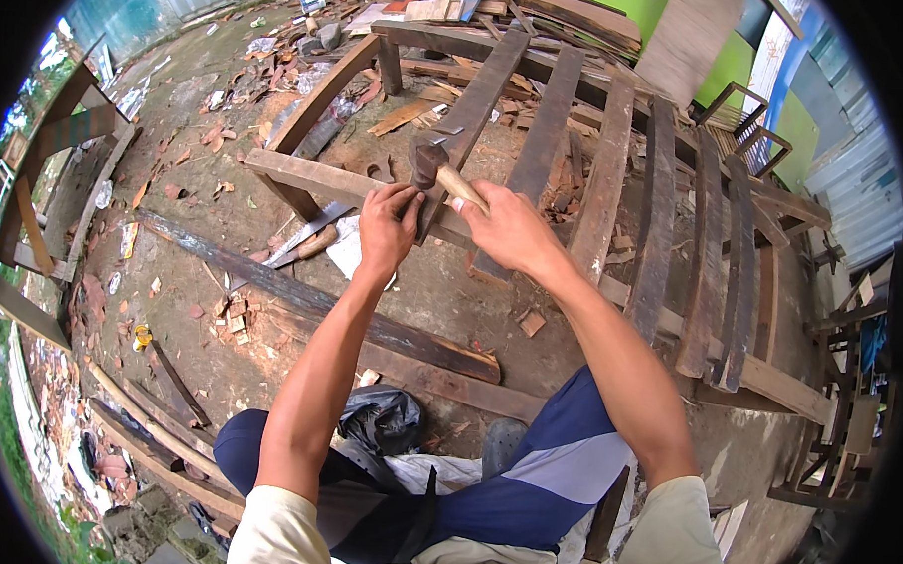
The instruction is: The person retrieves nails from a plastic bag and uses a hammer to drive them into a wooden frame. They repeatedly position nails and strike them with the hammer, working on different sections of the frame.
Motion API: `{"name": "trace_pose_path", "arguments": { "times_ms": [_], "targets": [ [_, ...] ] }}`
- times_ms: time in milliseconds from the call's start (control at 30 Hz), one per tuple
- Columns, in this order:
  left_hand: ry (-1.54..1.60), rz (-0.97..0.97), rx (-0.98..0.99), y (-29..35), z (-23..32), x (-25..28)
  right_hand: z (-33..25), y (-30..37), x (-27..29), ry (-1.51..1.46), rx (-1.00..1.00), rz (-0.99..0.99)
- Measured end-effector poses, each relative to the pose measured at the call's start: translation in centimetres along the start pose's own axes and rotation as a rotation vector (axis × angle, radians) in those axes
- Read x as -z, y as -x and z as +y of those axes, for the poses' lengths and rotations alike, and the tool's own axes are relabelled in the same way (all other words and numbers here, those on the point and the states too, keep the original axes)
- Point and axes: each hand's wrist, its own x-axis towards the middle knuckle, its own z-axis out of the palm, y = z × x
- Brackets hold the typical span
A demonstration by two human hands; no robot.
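My right hand [511,227] grips the light wooden handle of a hammer [459,186]. The hammer's dark metal head is just above the near end of a dark wooden slat [481,92]. Beside that end, my left hand [389,228] is closed, its fingertips pressed together against the wood by the front rail [311,174]. Whatever the left fingers pinch, if anything, is too small to make out. The slat belongs to a wooden frame, where several more slats [606,178] lie side by side to the right.
Below the rail, a handsaw [314,243] rests on the ground. A long dark beam [302,295] crosses the floor before my legs, near a black plastic bag [382,419]. Scrap boards [451,9] are piled at the back, and a wooden chair frame [63,159] stands far left.
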Motion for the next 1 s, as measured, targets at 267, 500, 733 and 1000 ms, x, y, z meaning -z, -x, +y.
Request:
{"name": "trace_pose_path", "arguments": {
  "times_ms": [267,500,733,1000],
  "targets": [
    [0.046,-0.029,0.048,-0.1,0.0,0.0,0.3,0.6,-2.3,-0.064,-0.008,0.139],
    [0.064,0.003,0.043,0.1,-0.2,-0.1,-1.5,1.3,-2.3,-0.262,0.074,0.296],
    [0.083,0.032,0.053,0.0,0.1,-0.1,0.2,0.6,-4.0,-0.098,-0.036,0.152],
    [0.091,0.044,0.058,0.2,0.0,-0.1,-1.2,1.1,-3.1,-0.104,-0.044,0.161]
  ]
}}
